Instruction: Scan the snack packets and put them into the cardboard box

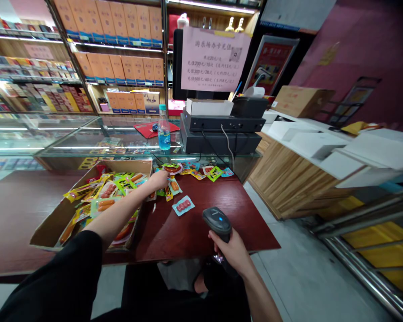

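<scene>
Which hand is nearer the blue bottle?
Left. The left hand is at the packets, just this side of the blue bottle; the right hand, holding the scanner, is farther back, by the near edge of the table.

The left sleeve (70, 268) is black and loose, plain where it shows; its hem (96, 241) is broad and leaves the left forearm (121, 208) bare; the left hand (159, 180) is bare too; the right forearm (258, 286) and right hand (235, 250) show uncovered; black cloth (174, 304) covers the lap, too dark to tell its cut.
</scene>
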### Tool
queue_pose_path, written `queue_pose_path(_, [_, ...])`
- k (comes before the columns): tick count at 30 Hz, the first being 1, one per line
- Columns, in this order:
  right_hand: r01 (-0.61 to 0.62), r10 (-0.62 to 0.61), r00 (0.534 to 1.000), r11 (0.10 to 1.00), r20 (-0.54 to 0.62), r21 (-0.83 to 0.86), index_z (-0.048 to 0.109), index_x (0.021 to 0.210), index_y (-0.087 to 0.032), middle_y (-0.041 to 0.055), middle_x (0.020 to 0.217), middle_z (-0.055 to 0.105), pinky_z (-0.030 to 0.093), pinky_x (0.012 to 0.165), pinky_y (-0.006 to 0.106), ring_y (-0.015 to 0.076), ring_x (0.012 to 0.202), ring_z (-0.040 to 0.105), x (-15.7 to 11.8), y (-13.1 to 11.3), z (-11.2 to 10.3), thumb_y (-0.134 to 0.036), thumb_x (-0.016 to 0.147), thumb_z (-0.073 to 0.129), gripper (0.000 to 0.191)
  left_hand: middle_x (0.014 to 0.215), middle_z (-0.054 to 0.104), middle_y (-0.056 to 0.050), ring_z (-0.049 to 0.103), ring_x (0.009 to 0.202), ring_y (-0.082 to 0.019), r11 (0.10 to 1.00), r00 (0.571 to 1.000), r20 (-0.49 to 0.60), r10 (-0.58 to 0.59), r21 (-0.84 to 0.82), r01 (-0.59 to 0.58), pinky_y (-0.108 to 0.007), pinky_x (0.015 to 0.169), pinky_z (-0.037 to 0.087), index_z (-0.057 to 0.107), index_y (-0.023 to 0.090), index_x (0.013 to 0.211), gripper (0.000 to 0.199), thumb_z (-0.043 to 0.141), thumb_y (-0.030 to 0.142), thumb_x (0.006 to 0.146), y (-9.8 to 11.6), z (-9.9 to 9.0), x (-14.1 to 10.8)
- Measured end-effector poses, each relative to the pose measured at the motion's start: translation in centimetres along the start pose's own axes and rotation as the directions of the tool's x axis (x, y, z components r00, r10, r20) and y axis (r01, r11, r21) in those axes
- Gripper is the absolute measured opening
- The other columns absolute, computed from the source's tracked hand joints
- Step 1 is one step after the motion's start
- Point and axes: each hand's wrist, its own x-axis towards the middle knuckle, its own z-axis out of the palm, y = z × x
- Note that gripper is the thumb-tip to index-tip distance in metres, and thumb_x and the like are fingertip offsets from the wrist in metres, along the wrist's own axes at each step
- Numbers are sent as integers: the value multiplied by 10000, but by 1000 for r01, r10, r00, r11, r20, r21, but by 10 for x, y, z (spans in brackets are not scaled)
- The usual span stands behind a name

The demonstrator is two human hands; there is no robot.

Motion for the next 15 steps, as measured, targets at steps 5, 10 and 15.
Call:
queue_pose_path(5, [-4,4,1000,1000,8,-9,581,844,-168,-33,492,573,406,393,219,112,386,501,0,-3,0,-503,781,648,347,1118,674,-173,626,1078,-291,999,1000,14,-11,30,11,-345,903,484,668,137,1142,388,548,349,841,5,10,7])
queue_pose_path(10, [1,-1,1000,999,4,-45,585,856,-166,-35,485,573,409,396,220,113,385,503,-1,-8,1,-498,779,643,346,1082,671,-165,636,1033,-275,997,1000,-4,17,80,-16,-322,864,491,702,147,1059,363,517,373,844,5,13,6])
queue_pose_path(15, [-1,2,1000,999,11,-52,588,858,-165,-37,488,572,408,395,219,113,389,504,-2,-11,3,-494,772,648,346,1073,668,-154,620,1046,-269,988,994,-14,112,111,-109,-330,909,469,726,155,1021,338,516,346,835,3,14,6])
